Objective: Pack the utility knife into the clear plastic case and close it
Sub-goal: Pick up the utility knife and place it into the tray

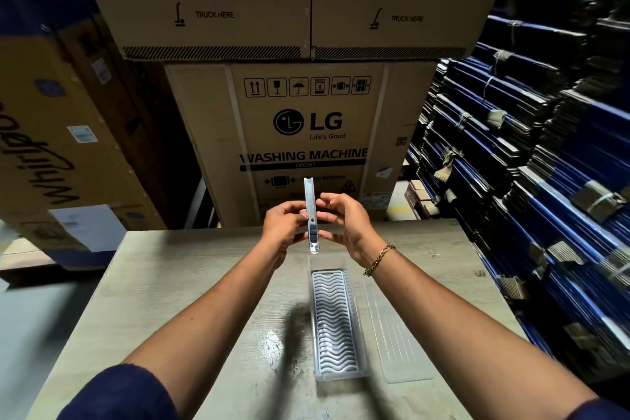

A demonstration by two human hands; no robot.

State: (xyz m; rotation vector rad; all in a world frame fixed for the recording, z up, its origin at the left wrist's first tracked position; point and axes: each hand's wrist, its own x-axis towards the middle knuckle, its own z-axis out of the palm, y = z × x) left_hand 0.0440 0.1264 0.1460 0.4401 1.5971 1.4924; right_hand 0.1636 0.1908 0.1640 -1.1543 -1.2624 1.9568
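Note:
A slim silver utility knife (311, 204) stands upright in the air above the far end of the table, its ribbed slider facing me. My left hand (284, 227) pinches its left side and my right hand (344, 220) grips its right side. Below it the clear plastic case (356, 334) lies open on the table, lengthwise away from me. Its base holds a grey wavy insert (332, 320). The flat clear lid (395, 334) is folded out to the right. The knife's lower tip hangs just above the case's far end.
The pale wooden table (191, 300) ends just beyond my hands. Large LG cardboard boxes (306, 133) are stacked behind it, and another carton (51, 133) leans at the left. Bundles of folded blue cartons (531, 133) are piled along the right side.

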